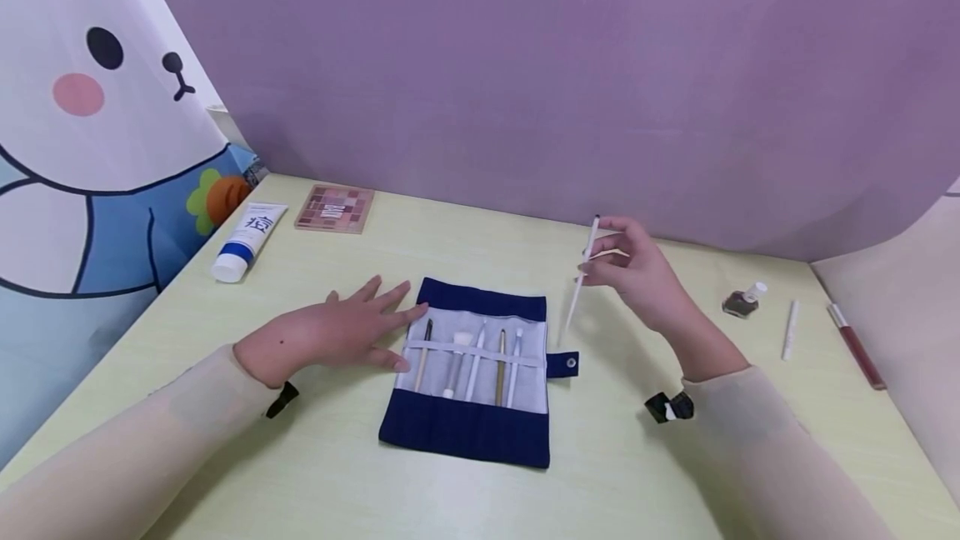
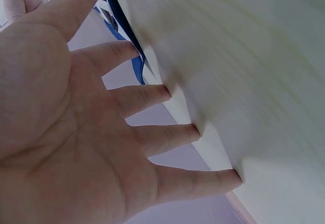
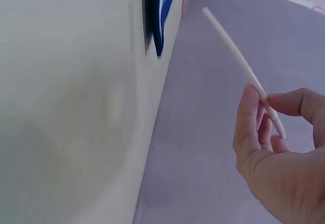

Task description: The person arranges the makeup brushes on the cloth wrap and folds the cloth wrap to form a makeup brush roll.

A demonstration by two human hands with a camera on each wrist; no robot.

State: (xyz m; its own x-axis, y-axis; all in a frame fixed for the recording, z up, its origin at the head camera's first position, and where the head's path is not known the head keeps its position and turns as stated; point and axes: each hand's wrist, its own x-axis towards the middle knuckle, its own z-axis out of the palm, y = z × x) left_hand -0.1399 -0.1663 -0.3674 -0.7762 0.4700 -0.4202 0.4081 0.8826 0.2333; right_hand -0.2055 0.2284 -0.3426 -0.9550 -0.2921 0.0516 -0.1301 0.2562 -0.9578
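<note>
- While the brush roll (image 1: 468,430) lies unfolded on the table (image 1: 607,482), the right hand (image 1: 633,277) pinches a slim white stick (image 1: 576,297) between thumb and fingers; the stick slants in the air to the right of the roll, dark-tipped end up, lower end angled towards the roll's snap strap (image 1: 561,365)

- Spread wide, the left hand (image 1: 341,330) rests at the roll's left edge; its index finger and thumb reach the cloth, and in the left wrist view its other fingertips meet the table beside the roll

- Inside the roll, five tools stand in a row beneath an elastic band (image 1: 438,347); from the roll's left side they run: a dark-tipped brush (image 1: 422,365), a fluffy white brush (image 1: 454,371), a thin white tool (image 1: 475,365), a gold-coloured tool (image 1: 500,373) and a second thin white tool (image 1: 513,373); their lower ends come down to the roll's near navy panel

- Beyond the roll and to its left lie a white and blue tube (image 1: 251,240) and a pink palette (image 1: 335,209), the palette nearer the purple cloth (image 1: 525,82)

- Well to the right of the roll stand or lie a small dark bottle with a white cap (image 1: 742,301), a short white stick (image 1: 791,329) and a red tube with a pale cap (image 1: 858,348); whether the bottle is upright I cannot tell
</note>
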